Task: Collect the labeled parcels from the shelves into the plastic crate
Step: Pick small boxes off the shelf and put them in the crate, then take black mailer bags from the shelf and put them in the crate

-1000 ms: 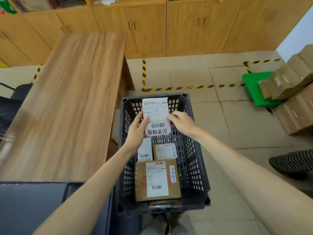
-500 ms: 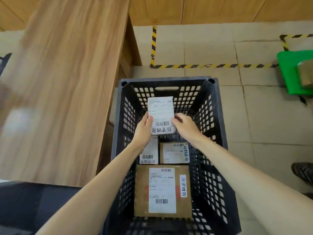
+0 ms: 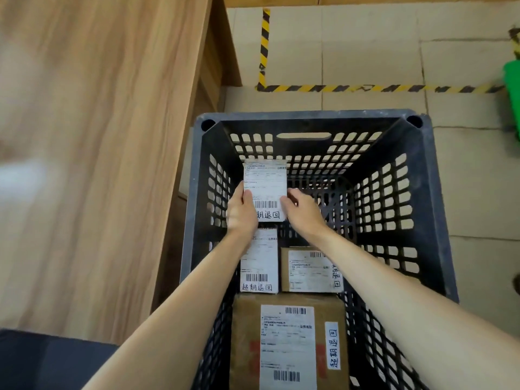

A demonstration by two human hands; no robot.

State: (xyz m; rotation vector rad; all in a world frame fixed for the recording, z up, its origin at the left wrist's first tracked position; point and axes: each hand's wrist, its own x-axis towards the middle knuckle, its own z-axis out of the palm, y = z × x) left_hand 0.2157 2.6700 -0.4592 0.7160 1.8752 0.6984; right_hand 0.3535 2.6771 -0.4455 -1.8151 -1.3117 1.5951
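At nine o'clock lies a pale wooden tabletop; beside it stands a black perforated plastic crate; inside, the left hand pinches the nine o'clock edge of a small white-labelled parcel, near the twelve o'clock wall; the right hand grips its three o'clock edge; at its six o'clock lie a flat white-labelled parcel, a small brown cardboard box and a large brown cardboard box.
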